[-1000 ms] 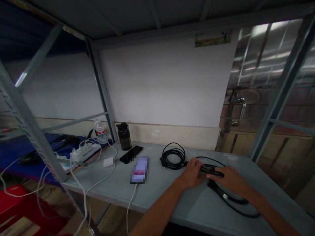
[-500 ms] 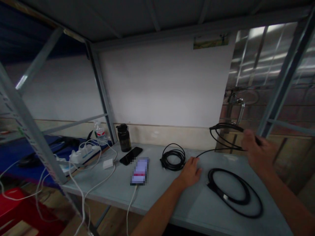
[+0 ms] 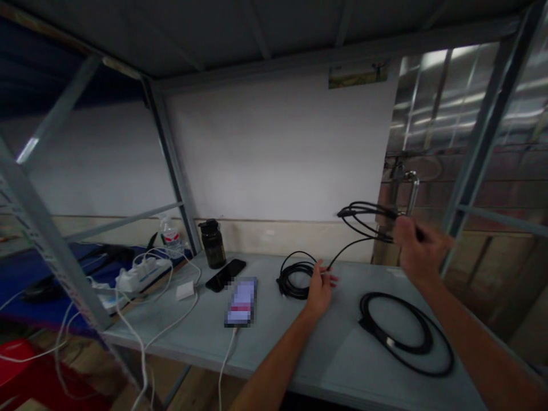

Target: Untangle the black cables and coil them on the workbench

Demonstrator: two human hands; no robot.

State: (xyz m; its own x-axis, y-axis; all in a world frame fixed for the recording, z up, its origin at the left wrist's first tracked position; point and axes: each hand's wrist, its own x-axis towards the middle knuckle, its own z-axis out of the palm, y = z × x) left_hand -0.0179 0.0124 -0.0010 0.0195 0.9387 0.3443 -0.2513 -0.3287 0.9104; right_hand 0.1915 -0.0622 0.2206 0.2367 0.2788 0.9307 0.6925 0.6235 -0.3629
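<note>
Free desktop between left hand and rightmost cable, phones obstructing left, metal post right

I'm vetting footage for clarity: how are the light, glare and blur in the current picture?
Head view: dim overall, with the upper board in deep shade; head view: bright glare streaks on the metal sheeting; head view: the right hand and its black cable look soft, perhaps from motion; head view: the lit phone is pixelated.
</note>
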